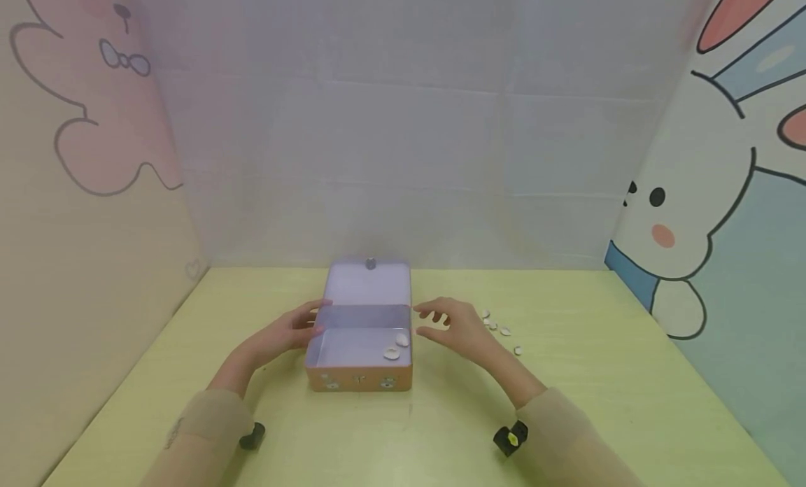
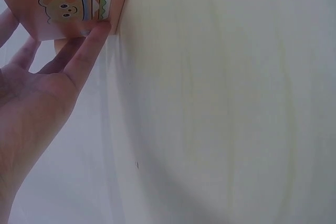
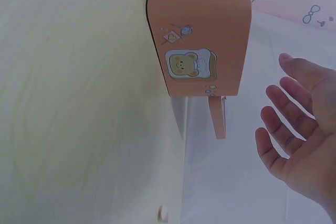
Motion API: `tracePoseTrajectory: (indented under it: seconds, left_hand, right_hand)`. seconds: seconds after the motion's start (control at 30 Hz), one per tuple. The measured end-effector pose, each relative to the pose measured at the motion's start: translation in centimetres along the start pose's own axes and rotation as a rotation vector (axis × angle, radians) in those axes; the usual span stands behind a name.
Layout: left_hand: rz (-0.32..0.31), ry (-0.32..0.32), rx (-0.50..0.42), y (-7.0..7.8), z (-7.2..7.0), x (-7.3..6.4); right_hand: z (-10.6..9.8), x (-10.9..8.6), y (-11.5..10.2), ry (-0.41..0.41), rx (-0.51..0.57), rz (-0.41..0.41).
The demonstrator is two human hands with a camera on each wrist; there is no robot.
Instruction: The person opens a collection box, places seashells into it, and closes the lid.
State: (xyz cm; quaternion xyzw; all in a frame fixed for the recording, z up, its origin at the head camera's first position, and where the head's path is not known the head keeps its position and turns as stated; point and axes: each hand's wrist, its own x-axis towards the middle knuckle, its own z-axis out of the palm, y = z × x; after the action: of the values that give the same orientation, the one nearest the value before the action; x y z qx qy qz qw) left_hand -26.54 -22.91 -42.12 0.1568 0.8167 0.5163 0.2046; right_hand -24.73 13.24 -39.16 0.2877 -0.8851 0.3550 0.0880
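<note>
An orange tin box (image 1: 359, 379) with bear pictures and a pale lilac inside stands with its lid (image 1: 368, 284) raised at the back. Two small white pieces that look like seashells (image 1: 392, 353) lie inside, near its right wall. My left hand (image 1: 291, 331) touches the box's left side with spread, fairly straight fingers; the left wrist view shows the thumb (image 2: 92, 51) against the printed wall. To the right of the box, my right hand (image 1: 462, 327) hovers apart from it, fingers loosely bent and holding nothing. In the right wrist view its fingers (image 3: 283, 124) are spread.
Several more white shells (image 1: 506, 331) are scattered on the yellowish table (image 1: 585, 375), right of my right hand. A pale cloth wall (image 1: 409, 144) rises at the table's far edge. Panels with a cartoon bear (image 1: 94, 137) and rabbit (image 1: 686, 193) flank the sides.
</note>
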Motion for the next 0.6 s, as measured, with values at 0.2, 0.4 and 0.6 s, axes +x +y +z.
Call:
tracePoseTrajectory:
  seconds: [0.2, 0.4, 0.6]
  left_hand:
    - [-0.006, 0.002, -0.006, -0.2, -0.1, 0.1]
    - [0.000, -0.001, -0.009, -0.1, -0.1, 0.3]
    - [0.007, -0.007, 0.001, -0.2, -0.2, 0.3]
  right_hand:
    - [-2.0, -0.9, 0.9, 0.005, -0.012, 0.000]
    - [-3.8, -2.0, 2.2, 0.024, -0.043, -0.036]
    - [-5.7, -3.4, 3.8, 0.032, -0.049, -0.079]
